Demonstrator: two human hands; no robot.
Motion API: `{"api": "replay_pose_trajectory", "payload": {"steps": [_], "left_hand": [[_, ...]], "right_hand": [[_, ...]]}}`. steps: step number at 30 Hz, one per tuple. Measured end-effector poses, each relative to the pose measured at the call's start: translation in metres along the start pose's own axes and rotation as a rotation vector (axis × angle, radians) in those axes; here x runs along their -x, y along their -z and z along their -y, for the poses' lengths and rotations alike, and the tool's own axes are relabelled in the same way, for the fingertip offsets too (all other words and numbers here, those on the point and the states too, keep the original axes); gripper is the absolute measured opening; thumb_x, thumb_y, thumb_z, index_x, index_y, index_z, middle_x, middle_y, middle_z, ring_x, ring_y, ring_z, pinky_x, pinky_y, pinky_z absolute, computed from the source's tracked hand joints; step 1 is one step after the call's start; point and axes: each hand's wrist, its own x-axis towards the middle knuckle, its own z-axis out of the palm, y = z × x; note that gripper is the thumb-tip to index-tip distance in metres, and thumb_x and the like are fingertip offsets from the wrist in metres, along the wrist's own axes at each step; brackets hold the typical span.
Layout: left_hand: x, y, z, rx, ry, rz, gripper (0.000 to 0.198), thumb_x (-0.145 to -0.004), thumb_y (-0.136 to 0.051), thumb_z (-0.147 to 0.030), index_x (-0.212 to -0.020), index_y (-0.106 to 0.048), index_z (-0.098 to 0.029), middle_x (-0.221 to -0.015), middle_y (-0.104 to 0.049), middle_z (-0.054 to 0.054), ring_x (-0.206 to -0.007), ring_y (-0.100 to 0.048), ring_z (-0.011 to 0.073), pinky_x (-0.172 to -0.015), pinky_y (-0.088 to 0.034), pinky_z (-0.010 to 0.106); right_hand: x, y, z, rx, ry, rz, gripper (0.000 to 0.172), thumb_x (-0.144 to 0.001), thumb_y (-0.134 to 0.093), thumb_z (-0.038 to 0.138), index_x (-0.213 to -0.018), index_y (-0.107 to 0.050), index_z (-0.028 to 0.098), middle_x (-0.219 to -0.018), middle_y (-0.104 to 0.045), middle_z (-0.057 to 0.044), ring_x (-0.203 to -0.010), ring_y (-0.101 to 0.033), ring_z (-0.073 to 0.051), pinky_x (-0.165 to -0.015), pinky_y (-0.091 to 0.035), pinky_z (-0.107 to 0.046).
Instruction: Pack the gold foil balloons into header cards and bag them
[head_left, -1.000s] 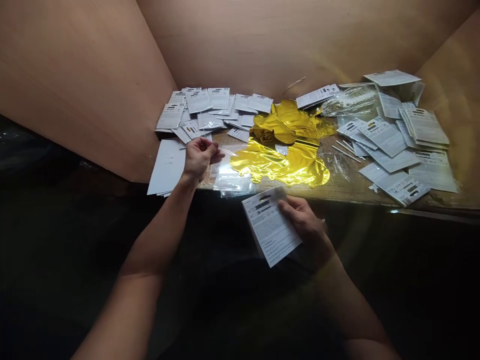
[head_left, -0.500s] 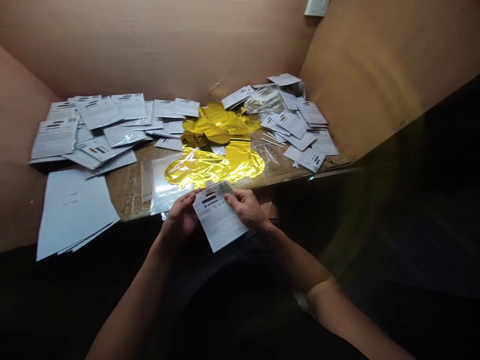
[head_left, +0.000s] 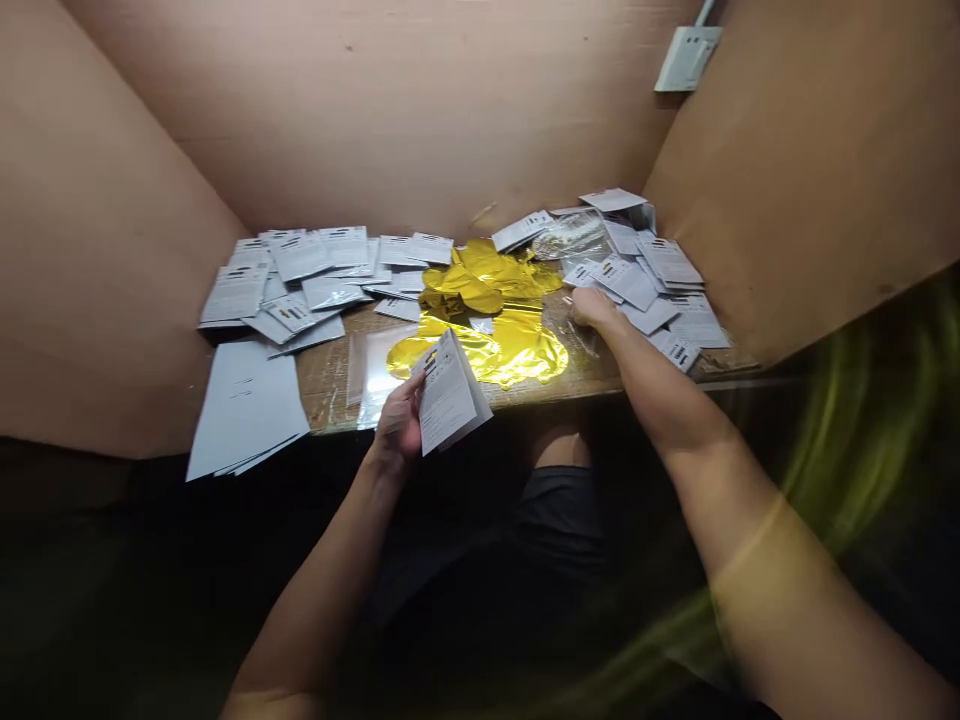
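Over the wooden table (head_left: 326, 385), left hand (head_left: 396, 422) holds a white card (head_left: 448, 392); right hand (head_left: 595, 310) has left it.
Left fingers (head_left: 401, 400) pinch the card at 7 o'clock; right fingers (head_left: 579, 308) curl at 1 o'clock near gold foil balloon (head_left: 525, 350), hold unclear.

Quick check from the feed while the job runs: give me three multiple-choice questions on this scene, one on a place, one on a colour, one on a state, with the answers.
1. Where is the right hand?
A) over the stack of blank sheets
B) at the printed cards on the right of the table
C) under the table

2. What colour is the crumpled foil balloon?
A) silver
B) red
C) gold

3. What state is the printed card in the left hand in?
A) held up off the table
B) lying flat on the table
C) crumpled into a ball

Answers:
1. B, the fingers reach in among those cards.
2. C, the foil shines yellow-gold.
3. A, the left hand raises it near the table's edge.
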Motion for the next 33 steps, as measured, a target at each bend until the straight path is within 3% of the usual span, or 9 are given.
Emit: {"api": "replay_pose_trajectory", "payload": {"steps": [4, 8, 11, 14, 18, 22, 23, 28, 33], "left_hand": [[0.001, -0.002, -0.005, 0.046, -0.016, -0.026, 0.023, -0.091, -0.071, -0.027, -0.112, -0.075, -0.017, -0.101, -0.083, 0.010, -0.099, -0.082, 0.0290, -0.093, -0.069, 0.042], [0.001, -0.006, -0.002, 0.078, -0.009, -0.011, 0.031, -0.092, -0.071, -0.027, -0.121, -0.074, -0.016, -0.105, -0.084, 0.011, -0.102, -0.082, 0.0300, -0.096, -0.068, 0.044], [0.002, -0.008, 0.003, 0.112, 0.012, 0.024, 0.035, -0.094, -0.067, -0.026, -0.126, -0.072, -0.012, -0.106, -0.084, 0.013, -0.104, -0.082, 0.0317, -0.100, -0.067, 0.047], [0.003, -0.006, 0.012, 0.125, -0.023, 0.038, 0.032, -0.094, -0.068, -0.023, -0.123, -0.073, -0.011, -0.107, -0.084, 0.014, -0.106, -0.081, 0.0314, -0.103, -0.066, 0.047], [0.005, -0.001, 0.026, 0.064, -0.125, 0.044, 0.029, -0.088, -0.077, -0.018, -0.116, -0.073, -0.011, -0.104, -0.084, 0.014, -0.107, -0.081, 0.0322, -0.104, -0.065, 0.048], [0.005, 0.000, 0.032, 0.032, -0.167, 0.060, 0.032, -0.085, -0.080, -0.018, -0.115, -0.073, -0.012, -0.104, -0.084, 0.014, -0.108, -0.081, 0.0325, -0.104, -0.064, 0.049], [0.003, -0.001, 0.031, 0.037, -0.162, 0.038, 0.030, -0.086, -0.080, -0.018, -0.114, -0.073, -0.012, -0.103, -0.084, 0.014, -0.108, -0.081, 0.0324, -0.104, -0.065, 0.049], [-0.005, 0.006, 0.004, 0.127, -0.146, -0.100, 0.022, -0.097, -0.066, -0.020, -0.118, -0.072, -0.016, -0.096, -0.084, 0.008, -0.105, -0.082, 0.0282, -0.102, -0.066, 0.045], [0.004, 0.017, -0.027, 0.184, -0.098, -0.096, 0.030, -0.106, -0.052, -0.025, -0.129, -0.069, -0.015, -0.094, -0.083, 0.006, -0.105, -0.081, 0.0277, -0.096, -0.068, 0.042]], "right_hand": [[0.030, -0.043, 0.029, -0.161, -0.088, 0.160, 0.040, -0.096, -0.073, 0.036, -0.066, -0.054, 0.017, -0.062, -0.059, 0.002, -0.056, -0.058, -0.005, -0.061, -0.044, -0.022], [0.099, -0.093, 0.066, -0.511, -0.184, 0.398, 0.034, -0.082, -0.084, 0.044, -0.081, -0.063, 0.017, -0.057, -0.056, 0.006, -0.044, -0.045, -0.006, -0.040, -0.034, -0.020], [0.133, -0.119, 0.079, -0.566, -0.238, 0.364, 0.042, -0.074, -0.091, 0.048, -0.074, -0.060, 0.018, -0.057, -0.052, 0.006, -0.043, -0.044, -0.006, -0.036, -0.029, -0.019], [0.145, -0.129, 0.072, -0.599, -0.239, 0.280, 0.052, -0.068, -0.095, 0.056, -0.073, -0.060, 0.019, -0.057, -0.051, 0.007, -0.044, -0.039, -0.005, -0.038, -0.027, -0.020], [0.148, -0.125, 0.057, -0.565, -0.279, 0.316, 0.059, -0.068, -0.093, 0.064, -0.068, -0.054, 0.020, -0.052, -0.043, 0.009, -0.044, -0.031, -0.005, -0.040, -0.023, -0.021], [0.143, -0.121, 0.050, -0.433, -0.252, 0.434, 0.051, -0.076, -0.088, 0.059, -0.069, -0.057, 0.019, -0.057, -0.049, 0.006, -0.048, -0.039, -0.007, -0.044, -0.030, -0.021], [0.141, -0.121, 0.047, -0.401, -0.225, 0.410, 0.046, -0.079, -0.084, 0.058, -0.072, -0.059, 0.020, -0.058, -0.051, 0.005, -0.049, -0.042, -0.008, -0.045, -0.033, -0.022], [0.124, -0.100, 0.012, 0.037, 0.003, -0.057, 0.027, -0.088, -0.071, 0.040, -0.072, -0.061, 0.021, -0.068, -0.062, 0.000, -0.065, -0.055, -0.015, -0.063, -0.045, -0.028], [0.086, -0.021, -0.033, 0.535, -0.056, -0.257, 0.018, -0.096, -0.064, 0.028, -0.084, -0.073, 0.018, -0.087, -0.076, -0.011, -0.085, -0.067, -0.025, -0.086, -0.050, -0.036]]}}
